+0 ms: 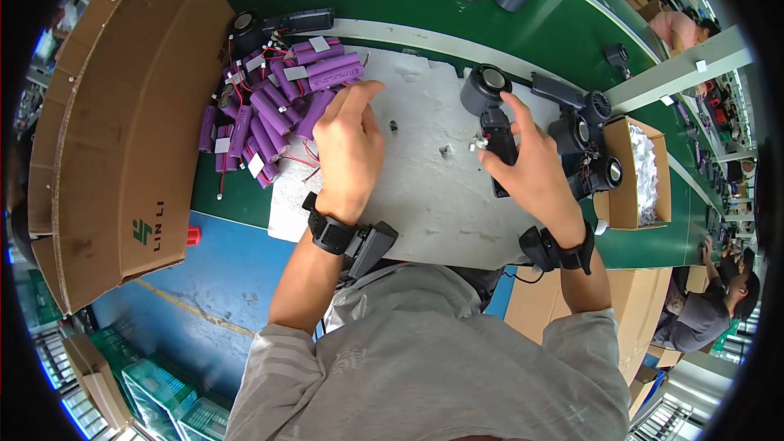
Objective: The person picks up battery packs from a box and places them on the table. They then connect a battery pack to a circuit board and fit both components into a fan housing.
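My left hand (351,147) hovers at the right edge of a heap of purple battery packs (273,110) with red and black leads. Its visible fingers are bent but apart, with nothing visible between them; the others are hidden beneath the hand. My right hand (531,167) is closed around the handle of a black handheld device (500,143), thumb on one side and fingers on the other. The device has a round head (485,88) with a silver disc at its far end. A small white connector (478,144) shows beside the handle, near my thumb.
A white foam sheet (425,196) lies on the green workbench (392,0). At left stands a tall cardboard box (155,114). More black devices (572,132) crowd the right, beside a small carton (625,196) of white pieces. A person (706,310) sits farther right.
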Tool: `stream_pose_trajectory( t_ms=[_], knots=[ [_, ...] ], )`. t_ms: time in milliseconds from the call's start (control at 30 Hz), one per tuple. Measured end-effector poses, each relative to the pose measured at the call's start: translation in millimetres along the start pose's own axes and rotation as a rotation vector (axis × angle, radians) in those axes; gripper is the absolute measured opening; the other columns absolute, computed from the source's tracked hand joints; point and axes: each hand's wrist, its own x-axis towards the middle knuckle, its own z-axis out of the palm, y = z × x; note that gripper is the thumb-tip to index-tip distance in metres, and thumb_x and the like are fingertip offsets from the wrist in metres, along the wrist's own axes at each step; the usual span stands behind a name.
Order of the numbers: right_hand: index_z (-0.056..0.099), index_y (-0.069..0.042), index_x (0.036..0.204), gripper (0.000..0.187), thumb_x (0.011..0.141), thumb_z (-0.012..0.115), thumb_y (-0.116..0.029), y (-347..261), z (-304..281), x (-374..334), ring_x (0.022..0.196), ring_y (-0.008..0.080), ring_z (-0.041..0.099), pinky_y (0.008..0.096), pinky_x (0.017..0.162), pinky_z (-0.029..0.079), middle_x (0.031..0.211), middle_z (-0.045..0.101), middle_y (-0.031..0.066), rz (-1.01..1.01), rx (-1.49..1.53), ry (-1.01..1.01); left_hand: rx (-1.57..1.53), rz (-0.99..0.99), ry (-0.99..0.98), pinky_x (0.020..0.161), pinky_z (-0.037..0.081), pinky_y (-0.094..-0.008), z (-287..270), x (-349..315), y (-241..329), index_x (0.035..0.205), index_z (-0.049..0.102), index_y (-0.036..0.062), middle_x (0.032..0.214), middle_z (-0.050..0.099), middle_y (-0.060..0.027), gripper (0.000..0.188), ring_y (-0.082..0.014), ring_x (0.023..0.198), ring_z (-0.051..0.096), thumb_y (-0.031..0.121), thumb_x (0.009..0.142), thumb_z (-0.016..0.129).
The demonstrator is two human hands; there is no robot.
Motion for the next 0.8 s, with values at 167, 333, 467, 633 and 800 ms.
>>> stream_pose_trajectory(
  t_ms=[167,333,467,633,800],
  knots=[
    [0.036,-0.01,0.138,0.068,0.081,0.072,-0.011,15.9,15.9,6.3,0.06,0.0164,0.06,0.0291,0.056,0.046,0.083,0.063,0.0117,-0.055,0.057,0.005,0.019,0.042,0.066,0.07,0.054,-0.0349,1.1,2.7,2.5,0.098,0.067,0.0022,0.092,0.069,-0.0156,0.023,-0.031,0.081,0.068,-0.01,0.082,0.057],
    [0.038,-0.009,0.134,0.062,0.082,0.071,-0.005,29.6,16.8,16.2,0.055,0.0107,0.051,0.0239,0.054,0.041,0.072,0.058,0.0032,-0.062,0.348,-0.094,0.059,0.074,0.072,0.072,0.055,-0.0337,-0.1,4.4,5.4,0.098,0.067,0.0015,0.095,0.07,-0.0151,0.024,-0.0296,0.083,0.069,-0.012,0.082,0.057],
    [0.04,-0.009,0.133,0.061,0.081,0.072,-0.003,35.4,20.7,15.1,0.055,0.009,0.047,0.0214,0.054,0.039,0.07,0.054,0.0005,-0.012,0.481,-0.121,0.034,0.177,0.17,0.075,0.055,-0.0329,-2.4,3.5,3.5,0.099,0.067,0.0002,0.095,0.07,-0.0153,0.023,-0.0287,0.086,0.069,-0.013,0.082,0.057],
    [0.046,-0.009,0.13,0.062,0.076,0.076,-0.005,30.1,21.0,9.9,0.068,0.0096,0.05,0.0221,0.057,0.041,0.083,0.057,0.0029,-0.198,0.418,0.035,-0.219,0.423,0.119,0.076,0.056,-0.0381,-2.0,-9.3,11.6,0.096,0.065,-0.0011,0.094,0.07,-0.0195,0.017,-0.029,0.085,0.07,-0.011,0.084,0.06],
    [0.053,-0.006,0.125,0.062,0.07,0.081,-0.009,20.4,27.3,4.3,0.084,0.0147,0.057,0.0267,0.065,0.047,0.102,0.061,0.0073,-0.565,0.39,0.179,-0.881,0.201,-0.256,0.074,0.058,-0.0432,-0.9,-15.9,15.7,0.092,0.064,-0.0006,0.094,0.069,-0.0225,0.007,-0.0307,0.08,0.071,-0.004,0.086,0.065]
  ],
)
